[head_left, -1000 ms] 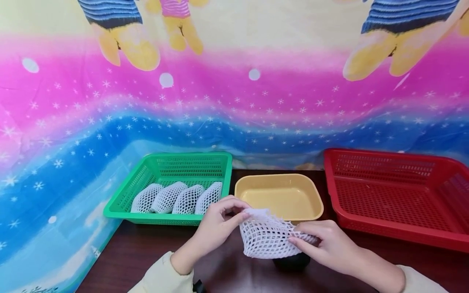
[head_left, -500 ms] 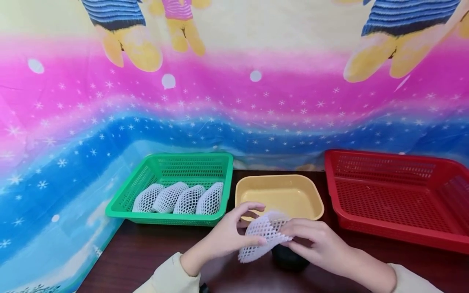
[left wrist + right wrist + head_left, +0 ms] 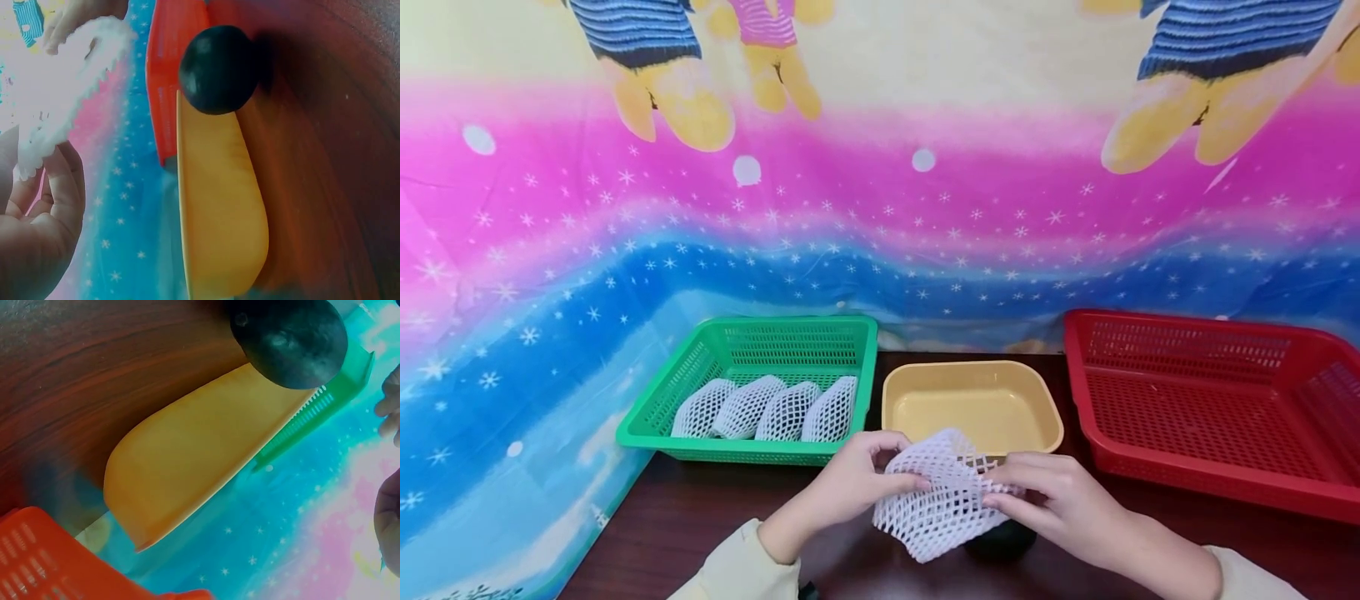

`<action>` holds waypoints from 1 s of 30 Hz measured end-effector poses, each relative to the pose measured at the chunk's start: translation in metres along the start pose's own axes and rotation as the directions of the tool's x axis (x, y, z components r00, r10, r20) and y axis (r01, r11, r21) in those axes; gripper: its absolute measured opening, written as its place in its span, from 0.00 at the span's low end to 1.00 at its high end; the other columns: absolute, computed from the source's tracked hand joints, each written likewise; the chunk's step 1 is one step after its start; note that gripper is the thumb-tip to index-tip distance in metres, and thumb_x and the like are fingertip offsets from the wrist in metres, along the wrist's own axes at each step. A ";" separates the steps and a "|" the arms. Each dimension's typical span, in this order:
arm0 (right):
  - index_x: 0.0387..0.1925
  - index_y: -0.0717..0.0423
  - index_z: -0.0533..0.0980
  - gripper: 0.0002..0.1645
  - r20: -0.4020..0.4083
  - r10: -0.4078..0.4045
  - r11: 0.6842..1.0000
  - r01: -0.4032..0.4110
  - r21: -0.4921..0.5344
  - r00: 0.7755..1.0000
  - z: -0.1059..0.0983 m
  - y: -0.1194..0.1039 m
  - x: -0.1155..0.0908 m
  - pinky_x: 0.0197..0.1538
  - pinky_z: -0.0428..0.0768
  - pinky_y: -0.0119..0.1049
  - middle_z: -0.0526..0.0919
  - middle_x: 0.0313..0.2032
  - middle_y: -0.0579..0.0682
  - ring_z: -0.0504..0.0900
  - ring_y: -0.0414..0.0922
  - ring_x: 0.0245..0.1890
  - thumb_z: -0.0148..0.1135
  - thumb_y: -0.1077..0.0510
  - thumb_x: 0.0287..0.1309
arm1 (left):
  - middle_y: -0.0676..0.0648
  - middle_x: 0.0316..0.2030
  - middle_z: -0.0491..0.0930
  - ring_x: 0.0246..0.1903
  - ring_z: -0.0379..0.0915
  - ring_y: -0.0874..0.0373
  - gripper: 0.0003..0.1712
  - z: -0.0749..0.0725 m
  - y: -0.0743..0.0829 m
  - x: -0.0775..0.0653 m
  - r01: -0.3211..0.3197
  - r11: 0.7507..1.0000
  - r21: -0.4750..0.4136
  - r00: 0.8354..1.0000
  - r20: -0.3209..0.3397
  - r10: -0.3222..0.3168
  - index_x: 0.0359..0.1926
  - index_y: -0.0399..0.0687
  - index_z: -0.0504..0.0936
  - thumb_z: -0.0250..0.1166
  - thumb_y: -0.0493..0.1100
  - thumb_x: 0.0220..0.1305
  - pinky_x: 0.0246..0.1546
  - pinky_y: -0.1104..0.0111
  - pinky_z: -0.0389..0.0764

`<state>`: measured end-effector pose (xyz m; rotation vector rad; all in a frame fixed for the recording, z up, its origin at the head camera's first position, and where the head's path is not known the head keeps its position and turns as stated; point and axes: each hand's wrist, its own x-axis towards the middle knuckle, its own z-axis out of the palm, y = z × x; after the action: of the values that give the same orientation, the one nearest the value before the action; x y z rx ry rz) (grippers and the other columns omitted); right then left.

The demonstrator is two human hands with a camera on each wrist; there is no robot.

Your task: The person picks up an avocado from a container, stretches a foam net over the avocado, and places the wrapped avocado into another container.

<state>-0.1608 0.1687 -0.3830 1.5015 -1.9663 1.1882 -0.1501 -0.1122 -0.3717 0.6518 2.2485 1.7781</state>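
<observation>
A white foam fruit net [image 3: 936, 500] is stretched between two bare hands above the table, in front of the yellow tub. The left hand [image 3: 850, 483] pinches its left side, thumb on the near face and fingers behind. At the right end, the right hand [image 3: 1067, 496] holds the mesh between thumb and fingers. Beneath the net on the table sits a dark round object [image 3: 1000, 543], partly covered in the head view. The left wrist view shows this round object [image 3: 219, 70] whole, smooth and nearly black; its kind is unclear. Nothing shows inside the net.
On the left, a green basket [image 3: 658, 435] holds several white foam nets [image 3: 748, 408] in a row. A yellow tub [image 3: 970, 408] stands in the middle, a red basket [image 3: 1187, 400] on the right. Behind them hangs a printed cloth [image 3: 880, 208]. The table [image 3: 715, 500] is dark wood.
The left hand loosened and spread its fingers, then took hold of the net again nearer its middle. The net has turned and its left end now hangs lower. The right hand keeps its end.
</observation>
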 end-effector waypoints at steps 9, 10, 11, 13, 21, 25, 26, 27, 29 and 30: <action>0.39 0.47 0.86 0.12 -0.004 0.040 0.997 -0.040 -0.072 0.999 -0.005 0.005 -0.014 0.29 0.74 0.18 0.86 0.31 0.37 0.76 0.24 0.27 0.61 0.46 0.71 | 0.51 0.32 0.83 0.28 0.78 0.64 0.10 -0.011 0.003 0.000 -0.008 0.993 0.115 1.000 -0.002 0.008 0.28 0.42 0.83 0.78 0.37 0.57 0.30 0.73 0.78; 0.38 0.46 0.86 0.13 0.004 0.046 0.996 -0.045 -0.079 0.999 -0.004 0.005 -0.016 0.29 0.75 0.18 0.87 0.32 0.37 0.76 0.23 0.28 0.60 0.46 0.72 | 0.52 0.31 0.83 0.28 0.78 0.64 0.10 -0.012 0.003 0.000 -0.010 0.992 0.126 1.000 0.004 0.010 0.28 0.42 0.83 0.78 0.37 0.57 0.30 0.73 0.77; 0.39 0.46 0.86 0.14 0.011 0.042 0.996 -0.041 -0.078 0.999 -0.004 0.006 -0.018 0.29 0.75 0.18 0.87 0.32 0.37 0.77 0.23 0.28 0.59 0.46 0.72 | 0.52 0.31 0.83 0.28 0.77 0.65 0.11 -0.012 0.002 0.000 -0.007 0.990 0.139 1.000 0.011 0.006 0.27 0.43 0.82 0.78 0.37 0.56 0.31 0.73 0.77; 0.39 0.48 0.86 0.11 0.020 0.013 0.998 -0.012 -0.067 1.000 -0.004 0.009 -0.020 0.30 0.76 0.19 0.88 0.33 0.40 0.80 0.26 0.29 0.62 0.49 0.72 | 0.53 0.30 0.82 0.29 0.76 0.65 0.11 -0.013 0.001 0.001 -0.010 0.987 0.160 1.000 0.023 0.006 0.27 0.44 0.82 0.78 0.38 0.57 0.32 0.73 0.76; 0.44 0.46 0.85 0.09 0.070 0.068 0.998 -0.068 -0.007 0.995 -0.011 0.008 -0.007 0.41 0.80 0.23 0.86 0.38 0.39 0.83 0.34 0.36 0.71 0.59 0.63 | 0.56 0.33 0.83 0.32 0.79 0.63 0.09 -0.011 0.005 0.003 0.003 0.982 0.187 0.999 0.042 -0.011 0.37 0.47 0.86 0.78 0.42 0.59 0.35 0.71 0.80; 0.45 0.46 0.84 0.07 0.065 0.042 0.999 -0.043 0.009 0.997 -0.013 0.003 0.004 0.46 0.81 0.26 0.86 0.40 0.40 0.83 0.36 0.38 0.68 0.55 0.66 | 0.56 0.36 0.85 0.31 0.81 0.61 0.14 -0.009 0.009 0.003 0.007 0.985 0.170 0.999 0.052 -0.016 0.45 0.49 0.87 0.78 0.43 0.58 0.33 0.69 0.82; 0.45 0.46 0.84 0.07 0.065 0.042 0.999 -0.043 0.011 0.997 -0.013 0.002 0.006 0.47 0.81 0.26 0.86 0.40 0.41 0.84 0.37 0.39 0.67 0.54 0.67 | 0.56 0.36 0.85 0.31 0.82 0.61 0.15 -0.009 0.009 0.002 0.006 0.984 0.175 0.998 0.053 -0.016 0.46 0.49 0.87 0.79 0.43 0.58 0.32 0.69 0.83; 0.45 0.45 0.84 0.07 0.067 0.043 0.999 -0.045 0.019 0.997 -0.013 0.001 0.008 0.48 0.81 0.27 0.86 0.41 0.41 0.84 0.37 0.39 0.67 0.55 0.67 | 0.56 0.36 0.85 0.31 0.82 0.61 0.17 -0.009 0.009 0.002 0.006 0.984 0.180 0.998 0.055 -0.017 0.47 0.49 0.86 0.79 0.44 0.57 0.32 0.68 0.83; 0.46 0.47 0.84 0.07 0.062 0.032 0.999 -0.034 0.029 0.998 -0.012 -0.001 0.012 0.49 0.81 0.28 0.87 0.42 0.43 0.85 0.39 0.41 0.67 0.56 0.68 | 0.56 0.36 0.85 0.32 0.81 0.61 0.20 -0.008 0.009 0.001 0.003 0.981 0.196 0.998 0.058 -0.015 0.49 0.50 0.86 0.80 0.44 0.56 0.33 0.68 0.84; 0.47 0.47 0.84 0.08 0.059 0.028 0.999 -0.030 0.026 0.998 -0.012 -0.001 0.013 0.50 0.81 0.28 0.87 0.42 0.43 0.85 0.39 0.41 0.67 0.56 0.68 | 0.56 0.37 0.85 0.34 0.81 0.61 0.22 -0.007 0.009 0.001 0.006 0.979 0.202 0.998 0.060 -0.018 0.51 0.51 0.85 0.80 0.44 0.55 0.35 0.68 0.83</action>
<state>-0.1661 0.1707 -0.3663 1.5425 -2.0246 1.1998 -0.1523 -0.1168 -0.3614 0.7178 2.4057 1.5145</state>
